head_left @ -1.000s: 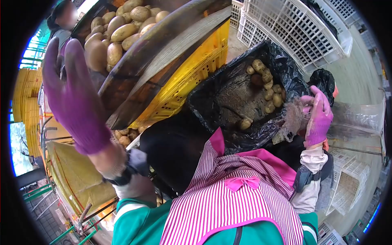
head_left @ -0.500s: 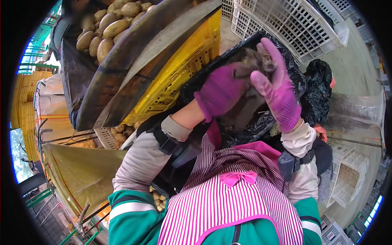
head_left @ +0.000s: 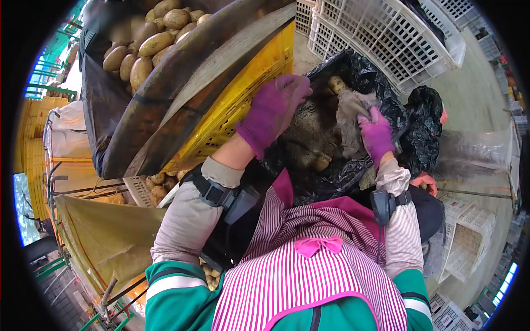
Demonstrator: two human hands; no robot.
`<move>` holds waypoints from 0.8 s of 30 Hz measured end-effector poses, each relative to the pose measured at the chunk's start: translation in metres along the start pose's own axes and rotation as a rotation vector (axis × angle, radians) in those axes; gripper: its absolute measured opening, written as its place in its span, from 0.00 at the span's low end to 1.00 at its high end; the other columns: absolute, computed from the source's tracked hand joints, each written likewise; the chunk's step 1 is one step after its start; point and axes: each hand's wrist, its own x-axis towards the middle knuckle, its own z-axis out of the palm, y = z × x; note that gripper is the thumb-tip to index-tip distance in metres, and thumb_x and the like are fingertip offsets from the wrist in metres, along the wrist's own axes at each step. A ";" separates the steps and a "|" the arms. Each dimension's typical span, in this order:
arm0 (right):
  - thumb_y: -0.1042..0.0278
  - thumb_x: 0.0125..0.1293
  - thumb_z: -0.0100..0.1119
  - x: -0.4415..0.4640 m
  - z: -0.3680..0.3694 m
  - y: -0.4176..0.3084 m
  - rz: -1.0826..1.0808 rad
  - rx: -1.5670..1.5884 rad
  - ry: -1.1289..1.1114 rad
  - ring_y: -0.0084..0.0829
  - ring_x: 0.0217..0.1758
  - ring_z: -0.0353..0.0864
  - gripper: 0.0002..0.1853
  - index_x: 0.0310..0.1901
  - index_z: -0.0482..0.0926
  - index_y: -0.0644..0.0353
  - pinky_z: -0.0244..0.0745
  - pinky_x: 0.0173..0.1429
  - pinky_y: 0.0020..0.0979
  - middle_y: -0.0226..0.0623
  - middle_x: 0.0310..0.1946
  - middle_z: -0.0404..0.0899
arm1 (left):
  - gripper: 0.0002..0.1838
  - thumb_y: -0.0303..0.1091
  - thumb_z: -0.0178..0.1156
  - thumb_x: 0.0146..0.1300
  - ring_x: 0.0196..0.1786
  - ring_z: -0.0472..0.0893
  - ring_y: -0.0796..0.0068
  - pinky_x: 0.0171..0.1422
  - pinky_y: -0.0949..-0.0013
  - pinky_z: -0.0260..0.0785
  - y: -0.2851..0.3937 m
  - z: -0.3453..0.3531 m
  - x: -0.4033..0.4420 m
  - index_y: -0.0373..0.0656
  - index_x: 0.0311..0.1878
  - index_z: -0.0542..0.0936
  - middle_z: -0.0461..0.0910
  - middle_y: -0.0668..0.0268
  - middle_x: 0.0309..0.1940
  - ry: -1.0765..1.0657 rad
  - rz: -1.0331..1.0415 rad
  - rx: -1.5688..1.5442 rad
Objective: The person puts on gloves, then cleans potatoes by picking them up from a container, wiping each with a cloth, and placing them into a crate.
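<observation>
R hand (head_left: 376, 132) w/ rag (head_left: 349, 121), now apart from L hand (head_left: 274, 113).

R hand (head_left: 377, 132) w/ grey cloth (head_left: 351, 118) over blk bag (head_left: 395, 105).

Near the middle of the frame, the left glove (head_left: 273, 113) and right glove (head_left: 377, 135) are purple, the rag (head_left: 350, 118) dusty grey and the plastic liner (head_left: 386, 91) glossy black. Lower centre, the apron (head_left: 309, 284) has pink-and-white stripes — its bow (head_left: 318, 246) plain pink — over green jacket sleeves (head_left: 176, 300) banded white. Upper left, the potatoes (head_left: 156, 44) are tan-brown; upper centre, one crate (head_left: 279, 63) is bright yellow; upper right, stacked crates (head_left: 395, 44) are white. The tarp (head_left: 105, 237) at lower left is mustard-olive.
</observation>
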 end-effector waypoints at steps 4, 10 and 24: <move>0.67 0.62 0.59 0.002 0.043 0.030 0.111 -0.320 -0.256 0.46 0.50 0.82 0.26 0.64 0.71 0.55 0.75 0.55 0.37 0.53 0.48 0.81 | 0.20 0.17 0.44 0.67 0.59 0.79 0.71 0.62 0.72 0.72 0.024 -0.015 0.001 0.37 0.62 0.71 0.77 0.60 0.55 -0.087 -0.032 -0.035; 0.70 0.57 0.57 -0.009 0.135 0.116 0.253 -0.585 -0.640 0.54 0.55 0.79 0.26 0.60 0.73 0.55 0.75 0.57 0.45 0.53 0.51 0.80 | 0.21 0.20 0.51 0.64 0.57 0.80 0.66 0.60 0.68 0.74 0.024 -0.004 -0.003 0.35 0.62 0.70 0.75 0.57 0.54 0.006 0.008 -0.110; 0.66 0.55 0.65 -0.019 0.189 0.145 0.235 -0.781 -0.862 0.49 0.49 0.81 0.22 0.53 0.78 0.58 0.77 0.53 0.39 0.49 0.46 0.82 | 0.15 0.33 0.50 0.75 0.53 0.80 0.73 0.59 0.71 0.70 0.064 -0.029 -0.005 0.36 0.58 0.74 0.81 0.60 0.48 0.129 -0.396 -0.491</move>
